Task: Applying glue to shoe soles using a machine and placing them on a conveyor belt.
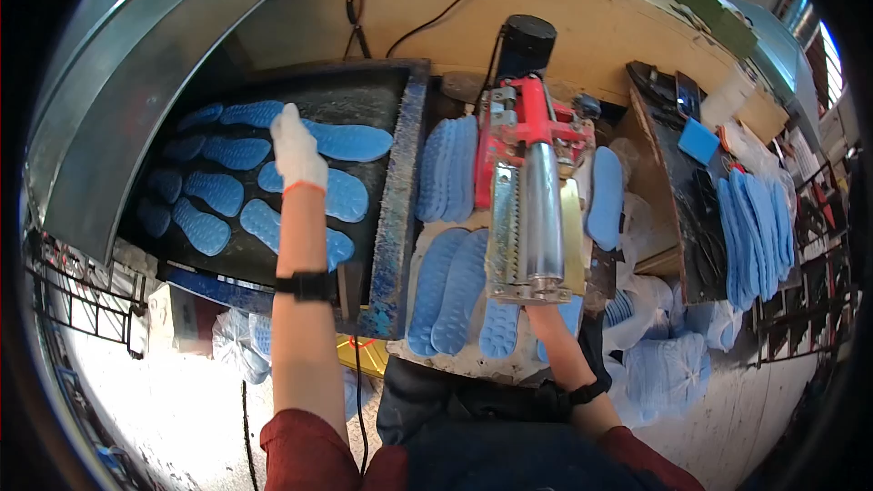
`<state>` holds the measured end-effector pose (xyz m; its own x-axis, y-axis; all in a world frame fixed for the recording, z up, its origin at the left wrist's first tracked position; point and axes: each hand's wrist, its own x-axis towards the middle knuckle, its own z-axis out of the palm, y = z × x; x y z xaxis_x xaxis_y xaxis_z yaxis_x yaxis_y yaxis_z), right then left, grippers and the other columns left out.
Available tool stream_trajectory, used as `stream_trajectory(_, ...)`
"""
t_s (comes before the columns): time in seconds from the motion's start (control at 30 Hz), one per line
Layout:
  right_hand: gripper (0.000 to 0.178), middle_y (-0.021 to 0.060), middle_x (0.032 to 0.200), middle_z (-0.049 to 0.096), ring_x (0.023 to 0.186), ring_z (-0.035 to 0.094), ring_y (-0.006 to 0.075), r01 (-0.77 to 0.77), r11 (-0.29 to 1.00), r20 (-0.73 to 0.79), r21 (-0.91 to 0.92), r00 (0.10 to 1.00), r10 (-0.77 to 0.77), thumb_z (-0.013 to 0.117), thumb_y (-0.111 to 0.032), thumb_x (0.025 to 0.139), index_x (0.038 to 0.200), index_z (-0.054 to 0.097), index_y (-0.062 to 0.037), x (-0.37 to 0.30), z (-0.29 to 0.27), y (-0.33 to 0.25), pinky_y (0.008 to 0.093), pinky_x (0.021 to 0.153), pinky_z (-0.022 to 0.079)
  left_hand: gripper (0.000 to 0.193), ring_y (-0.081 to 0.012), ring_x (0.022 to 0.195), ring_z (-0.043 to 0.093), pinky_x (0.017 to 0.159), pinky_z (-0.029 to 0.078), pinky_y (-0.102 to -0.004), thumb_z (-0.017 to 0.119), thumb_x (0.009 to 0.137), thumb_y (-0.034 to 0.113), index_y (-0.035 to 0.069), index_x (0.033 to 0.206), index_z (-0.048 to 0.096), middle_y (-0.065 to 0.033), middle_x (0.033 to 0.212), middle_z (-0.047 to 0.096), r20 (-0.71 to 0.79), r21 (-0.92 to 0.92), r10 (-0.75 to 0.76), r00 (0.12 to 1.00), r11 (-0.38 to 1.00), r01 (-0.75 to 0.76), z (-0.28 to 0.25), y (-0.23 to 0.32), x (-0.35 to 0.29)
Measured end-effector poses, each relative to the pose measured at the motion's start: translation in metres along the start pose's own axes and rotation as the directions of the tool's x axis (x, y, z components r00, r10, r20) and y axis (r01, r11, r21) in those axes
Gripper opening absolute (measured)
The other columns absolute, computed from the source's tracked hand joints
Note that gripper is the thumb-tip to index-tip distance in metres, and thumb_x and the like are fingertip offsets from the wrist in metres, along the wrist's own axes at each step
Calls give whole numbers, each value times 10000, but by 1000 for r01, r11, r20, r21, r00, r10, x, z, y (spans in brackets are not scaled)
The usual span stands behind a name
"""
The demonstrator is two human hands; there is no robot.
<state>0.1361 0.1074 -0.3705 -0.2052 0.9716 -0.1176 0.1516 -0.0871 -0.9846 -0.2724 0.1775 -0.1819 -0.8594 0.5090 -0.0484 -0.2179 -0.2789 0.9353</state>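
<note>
Blue textured insoles (pixel 207 224) lie in rows on a black surface within a blue-edged frame (pixel 393 209) on the left. My left hand (pixel 298 150), in a white glove, is at the back row, its fingers drawn together over the end of one blue insole (pixel 353 141). At centre right stands a red machine (pixel 538 105) with a shiny metal cylinder (pixel 544 209). My right hand (pixel 540 316) reaches beneath its front edge, so its fingers are hidden. Beside it, part of a blue insole (pixel 571 316) shows, and another insole (pixel 499 327) lies left of it.
Stacked blue insoles (pixel 447 168) stand left of the machine, with two more (pixel 436 282) in front of them. A side table (pixel 677 191) at right carries more insoles (pixel 755 236) and a phone (pixel 687 94). Bagged insoles (pixel 668 373) sit below. A metal hood (pixel 136 82) slopes over the far left.
</note>
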Motion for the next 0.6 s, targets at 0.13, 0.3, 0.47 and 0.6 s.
stream_trajectory(0.13,432,90,1257,536,1125,511,204,-146,889,-103,435,972,210,537,-161,953,1347,425,-24,-8,-31,-41,352,942,414,525,-329,1259,464,1056,371,-401,516,957,255,7,1396,370,-198,1348,462,281,-257,142,949,964,-68,5,33,-109)
stream_trajectory(0.3,454,94,1176,571,1038,542,151,170,934,-238,314,967,-96,529,-98,942,1367,393,-13,-3,-54,-64,274,883,431,520,-312,1204,506,1035,403,-412,464,979,252,-27,1398,333,-226,1307,481,347,-200,73,935,980,-2,-21,16,-195)
stream_trajectory(0.47,379,127,1098,613,976,557,190,222,951,-337,-215,897,-286,508,-51,932,1309,479,-15,1,-85,-98,321,837,437,565,-346,1225,479,1038,390,-438,433,993,303,-36,1420,288,-262,1340,434,390,-156,-25,921,984,92,-25,6,-222)
stream_trajectory(0.6,456,121,1059,616,889,539,284,443,547,-168,-710,649,-742,545,40,843,1267,563,-125,10,-94,-130,365,783,449,513,-306,1185,518,1001,425,-404,431,987,256,-23,1405,327,-219,1296,489,471,-178,-49,881,973,149,-8,10,-236)
